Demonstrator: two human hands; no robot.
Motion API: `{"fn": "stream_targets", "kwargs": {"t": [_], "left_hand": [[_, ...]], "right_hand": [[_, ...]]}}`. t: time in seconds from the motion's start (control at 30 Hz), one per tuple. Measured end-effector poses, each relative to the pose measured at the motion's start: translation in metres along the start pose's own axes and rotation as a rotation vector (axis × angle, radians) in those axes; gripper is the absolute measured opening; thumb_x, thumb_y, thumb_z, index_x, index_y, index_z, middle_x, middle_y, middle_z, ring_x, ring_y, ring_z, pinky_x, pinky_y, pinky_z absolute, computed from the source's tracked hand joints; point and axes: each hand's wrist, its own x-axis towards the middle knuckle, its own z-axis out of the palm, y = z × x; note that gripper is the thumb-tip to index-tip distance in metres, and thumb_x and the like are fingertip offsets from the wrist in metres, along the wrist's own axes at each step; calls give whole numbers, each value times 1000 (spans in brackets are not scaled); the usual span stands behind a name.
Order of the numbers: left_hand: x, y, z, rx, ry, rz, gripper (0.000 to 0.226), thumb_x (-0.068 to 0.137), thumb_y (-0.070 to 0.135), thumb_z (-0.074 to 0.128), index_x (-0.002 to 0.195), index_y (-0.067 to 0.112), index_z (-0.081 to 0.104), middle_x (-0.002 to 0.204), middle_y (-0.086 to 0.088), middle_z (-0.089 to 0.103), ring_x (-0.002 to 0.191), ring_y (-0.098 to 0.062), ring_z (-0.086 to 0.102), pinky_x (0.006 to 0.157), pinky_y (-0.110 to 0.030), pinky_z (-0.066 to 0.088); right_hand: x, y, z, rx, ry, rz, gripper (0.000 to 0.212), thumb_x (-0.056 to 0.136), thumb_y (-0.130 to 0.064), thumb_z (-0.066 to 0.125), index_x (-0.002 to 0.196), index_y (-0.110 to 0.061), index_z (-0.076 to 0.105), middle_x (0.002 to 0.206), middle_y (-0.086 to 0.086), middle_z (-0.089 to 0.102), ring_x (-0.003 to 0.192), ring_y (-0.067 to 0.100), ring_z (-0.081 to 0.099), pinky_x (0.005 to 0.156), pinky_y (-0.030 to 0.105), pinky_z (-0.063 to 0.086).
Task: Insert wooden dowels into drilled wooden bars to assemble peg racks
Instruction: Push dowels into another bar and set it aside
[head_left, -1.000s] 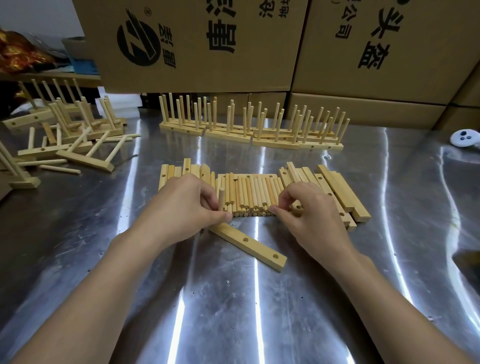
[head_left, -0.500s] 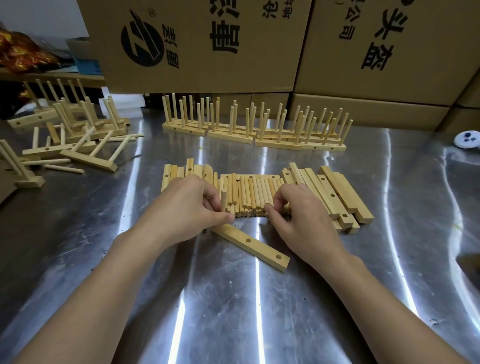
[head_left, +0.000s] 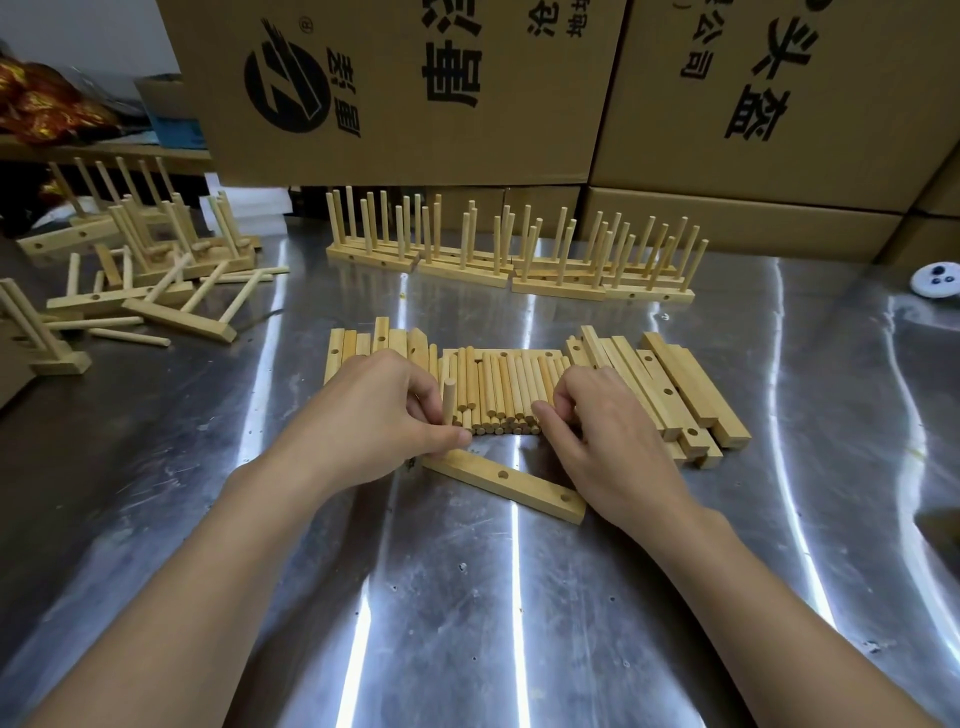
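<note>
On a steel table (head_left: 519, 597) below stacked cartons, the left hand (head_left: 374, 415) pinches an upright dowel (head_left: 448, 402) at the drilled bar's (head_left: 506, 486) left end, the right hand (head_left: 602, 436) fingering loose dowels (head_left: 498, 389) behind it, its grip unclear; a tilted dowel may jam.

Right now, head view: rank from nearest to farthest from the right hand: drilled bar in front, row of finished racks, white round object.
1. Drilled bar: lying flat, just left of the right hand.
2. Row of finished racks: upright, behind the dowel pile.
3. White round object: far right edge of the table.
</note>
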Motion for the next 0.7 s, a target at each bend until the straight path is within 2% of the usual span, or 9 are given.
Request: {"fn": "stream_targets", "kwargs": {"t": [0.1, 0.23, 0.33, 0.4, 0.5, 0.57, 0.7], "left_hand": [[0, 1, 0, -3, -1, 5, 32, 78, 46, 92, 64, 22, 75, 63, 9, 74, 64, -4, 71, 66, -30, 55], [-1, 1, 0, -4, -3, 4, 31, 78, 45, 92, 65, 22, 76, 63, 9, 74, 65, -5, 72, 68, -33, 59], [-2, 0, -1, -3, -7, 3, 32, 78, 46, 92, 65, 22, 75, 63, 9, 74, 65, -4, 71, 66, -30, 56], [-2, 0, 0, -2, -4, 3, 32, 78, 46, 92, 65, 22, 75, 63, 9, 74, 65, -4, 71, 65, -29, 55], [0, 1, -1, 7, 0, 3, 33, 78, 47, 92, 65, 21, 75, 63, 9, 74, 65, -5, 71, 65, -29, 56], [0, 1, -1, 7, -3, 6, 34, 78, 46, 93, 65, 21, 75, 63, 8, 74, 65, -5, 70, 64, -28, 54], [-1, 0, 0, 10, -9, 9, 34, 78, 46, 92, 66, 20, 75, 62, 8, 73, 65, -5, 70, 63, -26, 52]], "right_hand": [[0, 3, -1, -12, 8, 2, 21, 105, -33, 60, 89, -26, 48, 86, -16, 48, 86, 9, 42, 74, 21, 38], [1, 2, 1, -16, 19, -9, 25, 106, -32, 57, 86, -25, 44, 83, -15, 45, 85, 9, 42, 72, 23, 36], [1, 2, 3, -46, 24, -46, 22, 104, -25, 60, 88, -24, 45, 86, -13, 45, 85, 12, 40, 72, 26, 36], [0, 3, 4, -106, 7, -87, 9, 101, -21, 66, 103, -24, 57, 102, -12, 53, 99, 13, 46, 86, 28, 42], [0, 2, 5, -157, -31, -106, 35, 96, -26, 75, 131, -29, 69, 128, -11, 59, 125, 14, 46, 104, 27, 36], [2, 0, 5, -157, -46, -108, 39, 94, -30, 78, 133, -33, 72, 133, -12, 60, 130, 13, 44, 105, 29, 35], [3, 0, 5, -142, -45, -101, 34, 90, -35, 81, 124, -34, 78, 133, -13, 61, 130, 12, 43, 106, 32, 37]]}}
